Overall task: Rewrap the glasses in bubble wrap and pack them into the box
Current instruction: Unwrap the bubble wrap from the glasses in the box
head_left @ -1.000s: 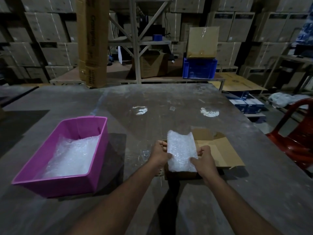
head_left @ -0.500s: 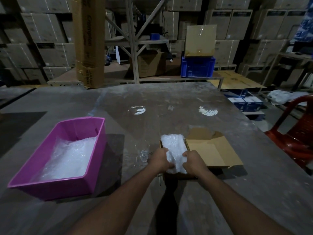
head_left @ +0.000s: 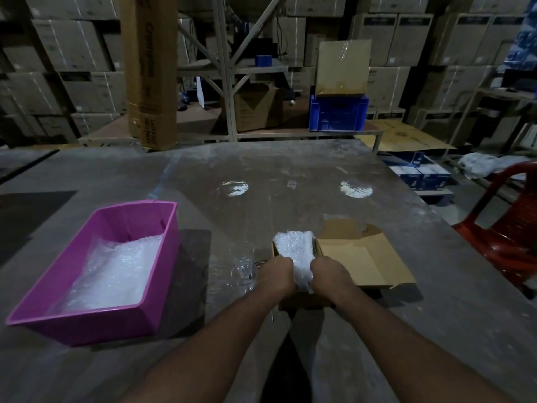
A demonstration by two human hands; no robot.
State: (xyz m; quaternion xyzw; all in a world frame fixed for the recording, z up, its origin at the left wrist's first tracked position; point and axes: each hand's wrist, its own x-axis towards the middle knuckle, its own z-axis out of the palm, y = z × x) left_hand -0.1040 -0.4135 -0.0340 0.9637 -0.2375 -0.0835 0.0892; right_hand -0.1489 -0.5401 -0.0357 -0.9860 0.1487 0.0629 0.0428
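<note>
Bubble-wrapped bundle, white and crinkled, gripped by both hands inside box.

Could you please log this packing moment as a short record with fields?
surface: grey table
left hand: grips bubble-wrapped bundle
right hand: grips the same bundle
bundle position: at the open cardboard box, left end
unwrapped glass: on table, left of box
pink bin: holds loose bubble wrap
</note>
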